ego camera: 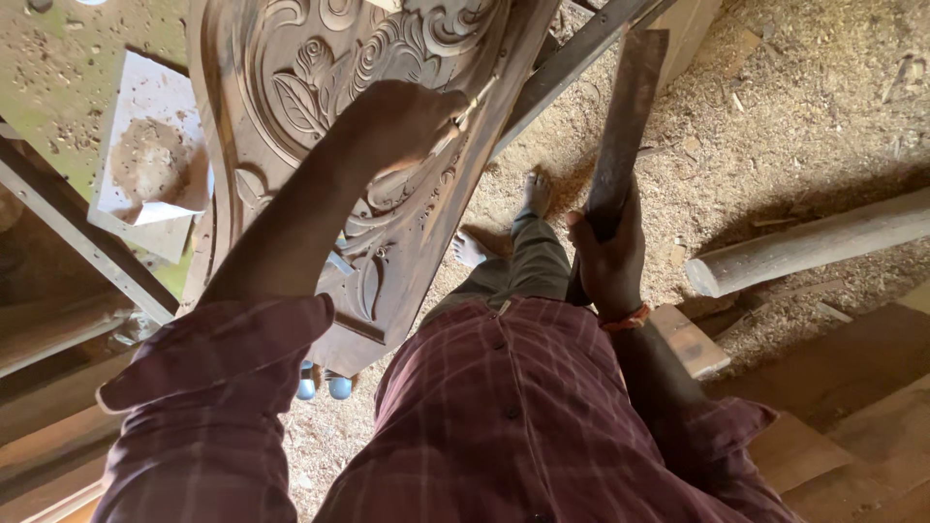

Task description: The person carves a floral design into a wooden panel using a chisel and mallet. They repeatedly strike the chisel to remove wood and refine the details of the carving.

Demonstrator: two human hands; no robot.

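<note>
Looking straight down here. The left hand (402,121) is clenched around a thin chisel-like tool with a pale tip (472,104), and that tip is pressed against the dark brown carved wooden panel with rose and scroll relief (291,58). The panel sits tilted over the tabletop, leaning against a grey metal bar (572,58) that runs diagonally behind it.

The right hand (608,257) has its fingers wrapped tight around the lower end of a long flat dark wooden mallet (628,116), held raised and roughly upright, well apart from the tool. There's an orange band (625,320) on that wrist.

Off to the left lies a white square sheet with a pile of sawdust (150,160) on it. The floor is covered in wood shavings (804,107), with a round pale log (804,247) lying on the right, and 2 bare feet (535,192) showing below the panel.
</note>
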